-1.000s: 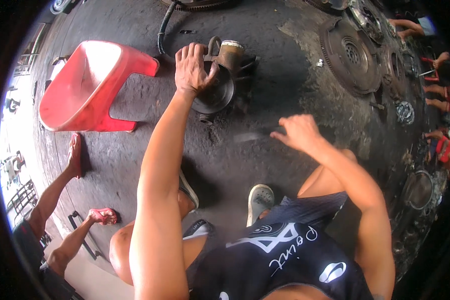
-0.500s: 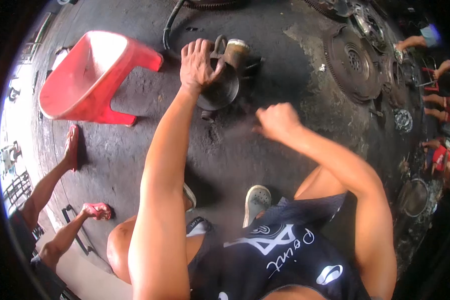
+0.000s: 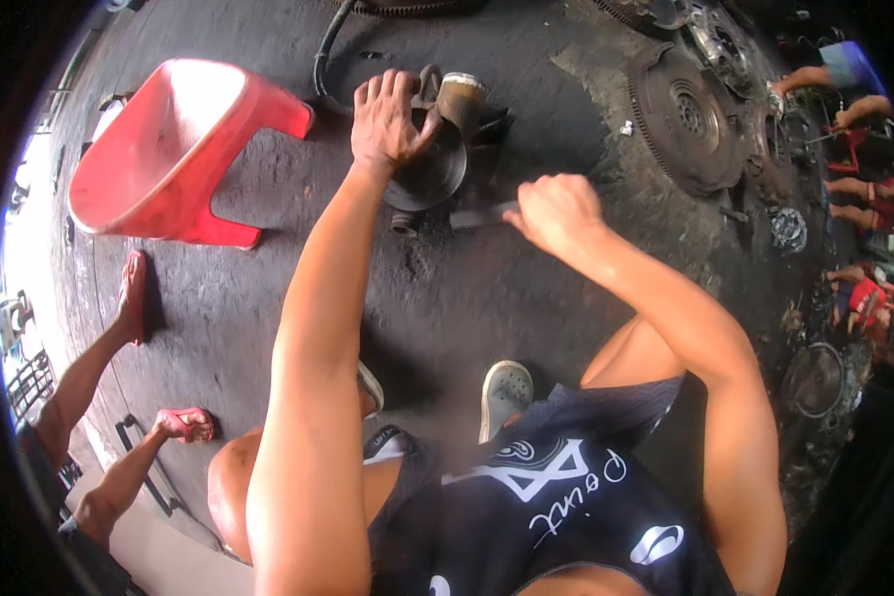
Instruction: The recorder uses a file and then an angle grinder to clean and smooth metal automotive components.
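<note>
– Hands, 2, bare, well apart. State of each?

– Left hand [image 3: 392, 124]: back uppermost, laid over a dark round metal housing [image 3: 437, 184], thumb spread from the fingers; whether the fingertips clamp its far side, cannot tell. Right hand [image 3: 559, 211]: curled into a fist on the end of a flat grey tool [image 3: 479, 217], blurred.

– Tool, position?

– Extending leftward from the fist, free end just beside the housing's lower right; contact, cannot tell.

– Housing, location and adjoining parts?

– On the dark, stained floor [image 3: 298, 273], ahead of the person. At its upper right, 1 brown metal cylinder [image 3: 462, 101] with a pale end; at its lower edge, 1 short dark stub [image 3: 403, 223].

– Items to the left?

– Chair, red moulded plastic [image 3: 159, 189], 1, glossy. Below it, another person's feet [image 3: 194, 425], 2, in red sandals. Hose, dark, flexible [image 3: 323, 58], 1, near the housing's upper left.

– Items to the right and below?

– Disc, dark metal, toothed edge [image 3: 664, 109], 1, flat on the floor. Crumpled silvery object [image 3: 789, 228], 1, beyond it. Clog, grey, perforated [image 3: 508, 390], 1, below the right hand.
</note>
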`<state>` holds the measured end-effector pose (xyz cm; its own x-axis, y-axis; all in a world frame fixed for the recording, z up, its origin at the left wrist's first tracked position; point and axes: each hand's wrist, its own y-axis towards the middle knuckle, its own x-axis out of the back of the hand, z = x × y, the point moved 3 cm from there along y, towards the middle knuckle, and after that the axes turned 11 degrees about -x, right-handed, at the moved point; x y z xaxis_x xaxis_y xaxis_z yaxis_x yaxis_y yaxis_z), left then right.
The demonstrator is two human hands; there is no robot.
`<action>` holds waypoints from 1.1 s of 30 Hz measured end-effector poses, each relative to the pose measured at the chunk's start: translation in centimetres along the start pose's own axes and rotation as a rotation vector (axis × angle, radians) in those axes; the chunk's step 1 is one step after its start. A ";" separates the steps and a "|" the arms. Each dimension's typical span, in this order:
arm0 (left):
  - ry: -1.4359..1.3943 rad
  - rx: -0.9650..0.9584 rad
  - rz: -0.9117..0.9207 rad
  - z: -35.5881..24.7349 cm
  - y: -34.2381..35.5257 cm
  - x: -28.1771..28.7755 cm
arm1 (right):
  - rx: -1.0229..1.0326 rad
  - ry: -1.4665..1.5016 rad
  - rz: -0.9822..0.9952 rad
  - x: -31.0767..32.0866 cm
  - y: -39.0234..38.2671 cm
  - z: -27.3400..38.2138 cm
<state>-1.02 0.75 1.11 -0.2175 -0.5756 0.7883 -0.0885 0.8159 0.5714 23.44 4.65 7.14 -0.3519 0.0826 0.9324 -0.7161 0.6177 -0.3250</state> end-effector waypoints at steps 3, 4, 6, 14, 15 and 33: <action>0.002 0.008 -0.025 0.1 -0.1 -0.4 | -0.033 -0.040 0.035 -1.4 2.1 1.6; 0.001 0.005 -0.031 0.2 -0.1 -0.6 | -0.068 -0.072 0.089 -2.3 2.8 2.7; -0.024 -0.003 -0.037 0.4 -0.1 -0.7 | -0.005 -0.091 0.167 -4.1 2.9 5.5; -0.012 -0.027 -0.046 0.3 0.1 -0.2 | -0.028 -0.098 -0.053 3.4 1.2 -3.8; -0.013 -0.020 -0.020 0.3 0.1 -0.3 | -0.041 -0.124 -0.033 4.3 2.7 -5.6; -0.096 -0.075 0.033 0.1 1.4 0.2 | -0.076 0.016 -0.104 4.9 8.2 -14.9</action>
<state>-1.27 1.75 2.07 -0.3116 -0.5376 0.7835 -0.0076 0.8260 0.5637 24.85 21.81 11.40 -0.2681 0.0268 0.9630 -0.7004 0.6809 -0.2140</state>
